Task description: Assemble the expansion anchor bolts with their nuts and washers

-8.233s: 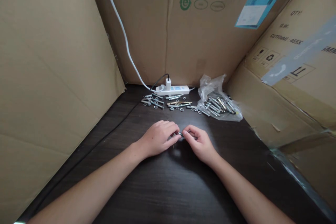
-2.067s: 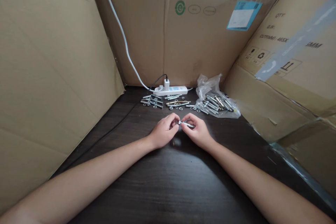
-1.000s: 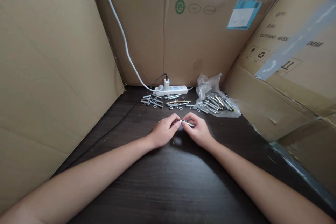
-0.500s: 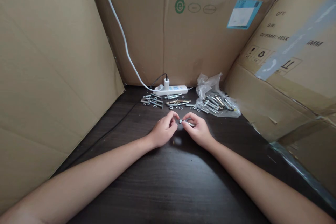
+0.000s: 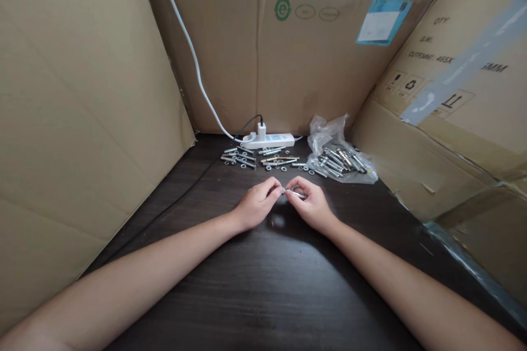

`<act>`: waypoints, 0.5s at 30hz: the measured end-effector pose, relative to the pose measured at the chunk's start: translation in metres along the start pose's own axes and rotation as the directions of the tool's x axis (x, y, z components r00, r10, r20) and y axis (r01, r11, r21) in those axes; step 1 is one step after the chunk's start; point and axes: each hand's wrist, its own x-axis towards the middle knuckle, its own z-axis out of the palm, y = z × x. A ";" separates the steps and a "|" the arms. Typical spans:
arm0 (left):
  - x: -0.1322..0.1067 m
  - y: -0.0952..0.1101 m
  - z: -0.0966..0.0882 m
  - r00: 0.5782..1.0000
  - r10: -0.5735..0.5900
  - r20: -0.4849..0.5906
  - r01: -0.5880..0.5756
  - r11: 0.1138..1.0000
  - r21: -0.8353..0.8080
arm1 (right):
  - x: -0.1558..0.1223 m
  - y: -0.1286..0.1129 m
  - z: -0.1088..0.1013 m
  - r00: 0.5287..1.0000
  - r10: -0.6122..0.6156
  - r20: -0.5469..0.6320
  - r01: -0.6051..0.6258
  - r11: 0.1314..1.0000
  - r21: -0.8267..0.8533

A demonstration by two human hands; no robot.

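Observation:
My right hand (image 5: 310,204) is closed around a silver expansion bolt (image 5: 298,194), its shank showing between thumb and fingers. The bolt lies roughly level, with one end pointing at my left hand (image 5: 258,204). Thumb and forefinger of that left hand pinch the nut (image 5: 284,191) at the bolt's end, which they mostly cover. Both hands are low over the dark table (image 5: 272,285). Beyond them lie loose bolts (image 5: 245,158) and several washers (image 5: 284,169).
A clear plastic bag (image 5: 362,176) of metal anchors lies at the back right. Behind the loose hardware is a white power strip (image 5: 269,141) with a plugged-in adapter. A black cable (image 5: 177,200) crosses the table's left side. Cardboard boxes (image 5: 222,55) wall in the back and both sides.
My left thumb and forefinger have closed on the nut at the bolt's end, where they were apart from it before. My right hand keeps its hold on the bolt, almost unmoved.

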 end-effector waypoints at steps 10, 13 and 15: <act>-0.002 -0.003 0.003 1.000 0.030 -0.008 -0.031 0.999 -0.014 | 0.001 0.001 -0.001 1.000 0.003 -0.015 -0.003 1.000 -0.009; -0.004 -0.003 0.003 0.998 0.063 -0.019 -0.063 0.998 0.005 | 0.001 -0.001 -0.001 1.000 0.000 -0.023 0.000 1.000 -0.020; -0.005 -0.003 0.003 0.997 0.066 -0.028 -0.066 0.998 0.020 | 0.001 -0.002 -0.001 1.000 -0.010 -0.019 0.009 1.000 -0.026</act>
